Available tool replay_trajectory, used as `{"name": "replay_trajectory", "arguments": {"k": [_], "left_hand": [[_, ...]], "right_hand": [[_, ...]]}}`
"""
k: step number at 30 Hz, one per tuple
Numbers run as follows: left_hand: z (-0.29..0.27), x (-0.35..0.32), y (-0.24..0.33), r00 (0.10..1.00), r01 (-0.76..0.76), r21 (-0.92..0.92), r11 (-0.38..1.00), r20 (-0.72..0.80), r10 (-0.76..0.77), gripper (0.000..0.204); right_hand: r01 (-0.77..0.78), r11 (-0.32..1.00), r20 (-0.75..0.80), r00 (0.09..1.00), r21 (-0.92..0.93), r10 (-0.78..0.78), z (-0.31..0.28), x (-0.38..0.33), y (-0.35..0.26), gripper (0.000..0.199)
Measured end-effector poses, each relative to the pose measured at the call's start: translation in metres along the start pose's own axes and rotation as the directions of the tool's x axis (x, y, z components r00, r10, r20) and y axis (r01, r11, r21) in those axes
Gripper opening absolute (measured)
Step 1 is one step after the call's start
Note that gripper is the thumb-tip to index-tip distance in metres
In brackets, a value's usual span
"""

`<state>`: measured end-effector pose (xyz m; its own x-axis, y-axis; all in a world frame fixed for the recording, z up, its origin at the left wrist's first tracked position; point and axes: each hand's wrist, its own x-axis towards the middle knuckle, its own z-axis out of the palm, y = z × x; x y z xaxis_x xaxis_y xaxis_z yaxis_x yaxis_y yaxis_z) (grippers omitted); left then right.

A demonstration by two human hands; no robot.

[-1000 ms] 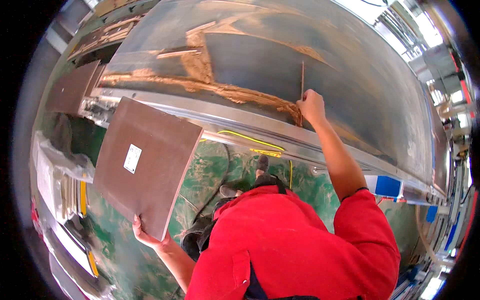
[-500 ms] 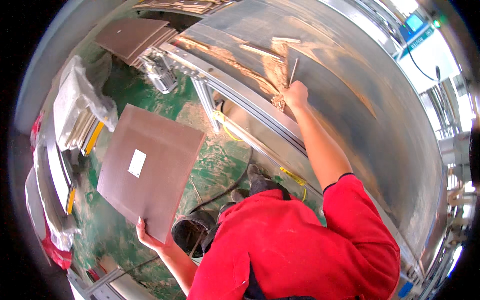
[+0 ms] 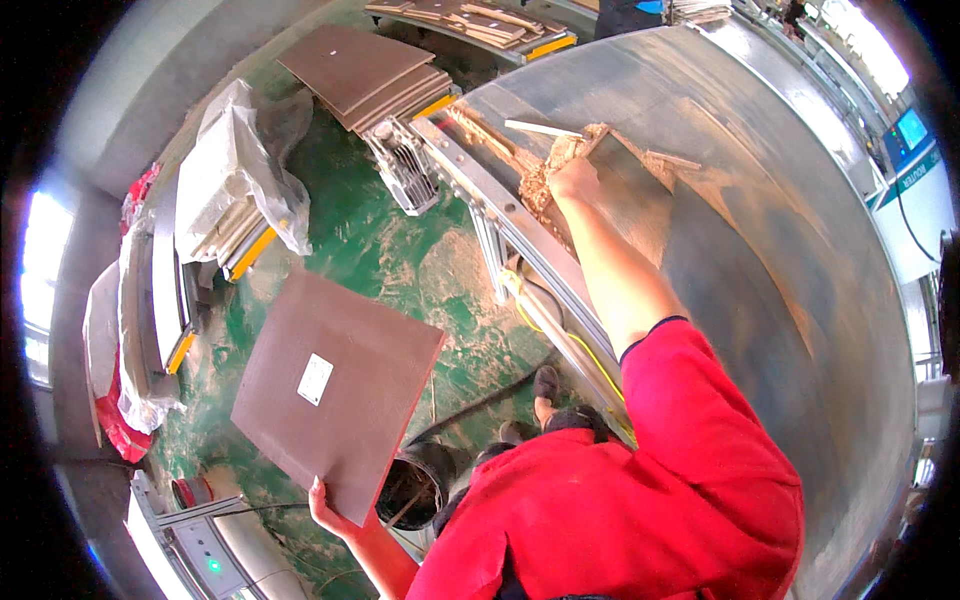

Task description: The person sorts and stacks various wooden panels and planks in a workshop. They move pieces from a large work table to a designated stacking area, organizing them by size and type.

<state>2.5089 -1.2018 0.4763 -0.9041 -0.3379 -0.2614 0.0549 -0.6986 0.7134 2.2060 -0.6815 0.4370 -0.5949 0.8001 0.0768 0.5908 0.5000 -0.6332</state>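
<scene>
My left hand (image 3: 335, 510) grips the lower corner of a brown rectangular panel (image 3: 330, 390) with a white label on its face. The panel hangs tilted over the floor, left of the machine bed (image 3: 760, 250). Over the bed's near left edge, my right hand (image 3: 575, 182) is closed amid a heap of wood shavings (image 3: 537, 185). Just right of it shows a flat grey-brown surface (image 3: 635, 185) with a straight edge; I cannot tell whether the hand holds it. Thin wood offcuts (image 3: 543, 128) lie beside the heap.
Stacked brown panels (image 3: 350, 65) and a motor (image 3: 402, 165) are beyond the bed's corner. Plastic-wrapped boards (image 3: 225, 180) stand at left. A dark bucket (image 3: 415, 490) is by my legs. Sawdust and a hose lie on the green floor (image 3: 375, 270).
My right hand has moved farther along the bed, to the shavings, which are more bunched up. The thin rod-like edge above it no longer shows. My left hand still holds the panel; the view has shifted.
</scene>
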Motion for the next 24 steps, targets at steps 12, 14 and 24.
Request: {"name": "replay_trajectory", "arguments": {"k": [12, 14, 24], "left_hand": [[0.097, 0.042, -0.044, 0.988, 0.139, 0.102, 0.985, 0.056, -0.145, 0.062], [0.077, 0.076, -0.064, 0.986, 0.057, 0.179, 0.982, 0.142, -0.083, 0.06], [0.185, 0.122, -0.126, 0.888, 0.235, 0.232, 0.944, 0.344, -0.306, 0.051]], "right_hand": [[0.019, 0.989, -0.133, 0.991, 0.147, 0.0, -0.189, 0.018, 0.201, 0.013], [-0.066, 0.998, -0.253, 0.965, -0.001, 0.064, -0.258, 0.001, 0.277, 0.016], [-0.701, 0.624, -0.639, 0.663, -0.346, 0.39, -0.432, -0.139, 0.508, 0.02]]}}
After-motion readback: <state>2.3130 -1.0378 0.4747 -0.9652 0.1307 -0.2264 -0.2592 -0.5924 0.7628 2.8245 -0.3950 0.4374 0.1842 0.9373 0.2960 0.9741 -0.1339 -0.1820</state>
